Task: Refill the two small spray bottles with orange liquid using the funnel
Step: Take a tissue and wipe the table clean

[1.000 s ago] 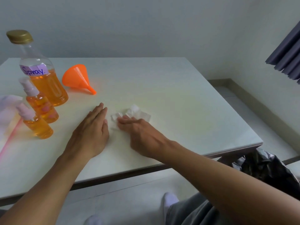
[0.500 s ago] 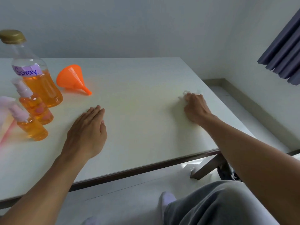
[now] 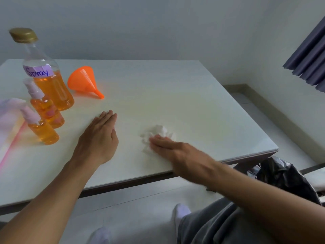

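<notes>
While my right hand (image 3: pixel 177 154) presses flat on the crumpled tissue (image 3: pixel 157 133), my open, empty left hand (image 3: pixel 98 138) lies nearer the 2 spray bottles (image 3: pixel 46 117) to its left.

White crumpled tissue (image 3: pixel 159 132) on the table (image 3: pixel 202 106); black, perhaps plastic, bag (image 3: pixel 281 178) beside it.

A single head-worn, wide-angle view looks forward and steeply down across the pale cream rectangular desk (image 3: pixel 175 95) from its near long edge. It faces the grey back wall (image 3: pixel 158 27), with a dark blue pleated curtain (image 3: pixel 311 62) at the upper right. The view sits close: both forearms enter from the bottom edge, and the wearer's grey trousered lap (image 3: pixel 219 224) and the tiled floor (image 3: pixel 140 208) show beneath the desk edge.
</notes>
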